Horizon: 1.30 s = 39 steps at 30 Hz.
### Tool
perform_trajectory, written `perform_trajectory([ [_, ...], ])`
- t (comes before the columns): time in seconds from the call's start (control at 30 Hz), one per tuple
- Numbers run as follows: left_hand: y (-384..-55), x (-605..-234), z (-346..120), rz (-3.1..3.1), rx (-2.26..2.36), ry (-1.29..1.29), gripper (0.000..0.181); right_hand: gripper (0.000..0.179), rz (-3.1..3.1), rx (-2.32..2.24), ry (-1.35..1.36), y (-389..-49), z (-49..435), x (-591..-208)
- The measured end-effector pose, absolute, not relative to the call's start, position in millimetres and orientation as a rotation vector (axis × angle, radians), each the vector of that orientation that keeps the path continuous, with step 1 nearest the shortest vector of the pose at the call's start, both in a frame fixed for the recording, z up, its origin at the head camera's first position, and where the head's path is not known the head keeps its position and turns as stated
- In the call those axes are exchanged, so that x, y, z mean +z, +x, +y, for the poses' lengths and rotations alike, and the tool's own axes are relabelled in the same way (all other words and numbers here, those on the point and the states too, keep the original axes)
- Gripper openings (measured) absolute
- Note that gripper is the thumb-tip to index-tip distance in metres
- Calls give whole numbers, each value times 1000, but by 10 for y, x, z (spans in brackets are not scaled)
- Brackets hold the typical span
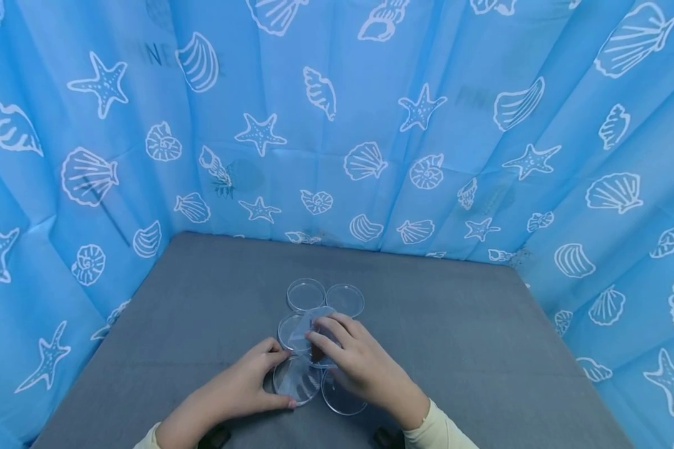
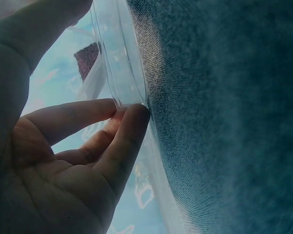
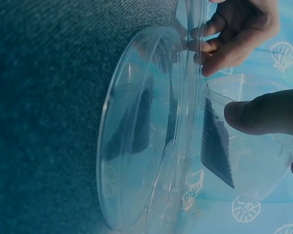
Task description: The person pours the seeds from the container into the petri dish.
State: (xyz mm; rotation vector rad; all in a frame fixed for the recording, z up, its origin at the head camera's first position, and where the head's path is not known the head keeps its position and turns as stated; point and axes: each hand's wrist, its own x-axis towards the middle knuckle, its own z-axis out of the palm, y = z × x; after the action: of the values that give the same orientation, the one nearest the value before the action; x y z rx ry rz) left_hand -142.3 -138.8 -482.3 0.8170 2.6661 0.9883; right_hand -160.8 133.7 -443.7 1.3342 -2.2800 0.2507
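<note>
Several clear round petri dishes lie close together on the grey-covered table. My left hand [image 1: 244,377] grips the rim of the front-left petri dish [image 1: 297,381], thumb at the near side and fingers at the far side. The left wrist view shows fingertips [image 2: 136,114] against its clear side wall. My right hand [image 1: 356,355] pinches a translucent brush-like piece [image 3: 261,161] with a dark brown, ridged edge [image 3: 216,146]. That edge is right at the dish surface in the right wrist view. Another petri dish [image 3: 122,146] stands out nearest that camera; the right fingers partly hide the piece.
Two dishes [image 1: 306,296] [image 1: 345,300] lie at the back of the group, a third dish [image 1: 288,337] in the middle left, and one dish [image 1: 345,402] at front right. A blue shell-print curtain [image 1: 337,125] surrounds the grey table [image 1: 455,324].
</note>
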Motion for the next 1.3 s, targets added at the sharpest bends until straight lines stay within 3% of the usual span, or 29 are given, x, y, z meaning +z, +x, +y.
perform_trajectory([
  [0.87,-1431,-4800,-1381,2643,985,798,93,83,-2248,244,1339,-1620,1315,-4469],
  [1.3,-1418,-4805,-1376,2652,991,796,96,95,-2318,549,1268,-1651,1402,-4415],
])
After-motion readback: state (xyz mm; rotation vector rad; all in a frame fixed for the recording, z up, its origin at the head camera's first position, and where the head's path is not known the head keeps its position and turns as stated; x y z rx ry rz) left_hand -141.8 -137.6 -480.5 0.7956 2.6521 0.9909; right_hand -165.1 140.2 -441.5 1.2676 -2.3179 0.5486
